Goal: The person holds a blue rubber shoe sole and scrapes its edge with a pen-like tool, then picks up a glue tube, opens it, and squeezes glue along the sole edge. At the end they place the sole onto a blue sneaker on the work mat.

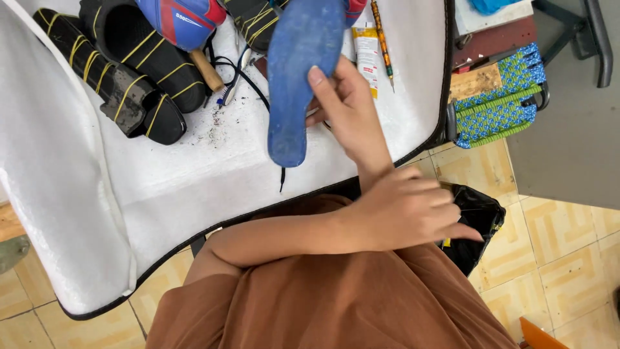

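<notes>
Over the white mat (194,174), arms are crossed. Right hand (345,106) reaches up and left, pinching the blue insole (300,71) along its right edge near mid-length: index finger laid on the top face, remaining fingers underneath. So a firm, narrow hold on the insole.

Insole's long axis runs near vertical in view, slightly tilted. Lower end hangs just above the mat; upper end lies near the blue-and-red shoe (184,19). It sits left of the gripping hand, so the right hand is the only one on it.

Left hand (407,210) crosses under the right forearm to the person's right side, fingers loosely extended, touching the black bag (481,216) on the tiled floor. Can't tell if it grips anything; looks empty.

Nearby on the mat: two black sandals (123,71) with yellow stripes at upper left, glue tube (367,55) and pencil (382,42) just right of the insole, black cord (245,77) running under it.
</notes>
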